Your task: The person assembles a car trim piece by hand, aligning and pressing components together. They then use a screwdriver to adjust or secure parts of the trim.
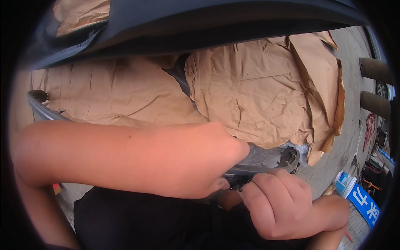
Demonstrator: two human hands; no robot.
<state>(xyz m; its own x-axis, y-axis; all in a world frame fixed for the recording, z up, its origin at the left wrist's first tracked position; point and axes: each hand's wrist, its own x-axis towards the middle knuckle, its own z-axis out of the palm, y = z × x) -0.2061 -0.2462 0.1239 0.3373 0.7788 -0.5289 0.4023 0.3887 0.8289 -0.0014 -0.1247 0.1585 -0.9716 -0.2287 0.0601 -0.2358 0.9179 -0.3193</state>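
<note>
My left forearm crosses in front of me, and my left hand (210,156) is bent down at the wrist with its fingers mostly hidden. Its fingertips meet a small dark piece (238,182) at the near edge of a vehicle part. On the other side of that piece my right hand (279,204) is closed, thumb and forefinger pinching at it. The piece is too small and covered to name. Just beyond my hands lies crumpled brown paper (262,91) spread over the vehicle, with clear plastic film (273,155) showing under its near edge.
A dark raised panel (216,25), like a car hood, spans the top. At the right are two thick brown posts (375,68), a white and blue bucket (345,183), a blue sign (364,206) and a reddish coiled hose (368,131) on the grey floor.
</note>
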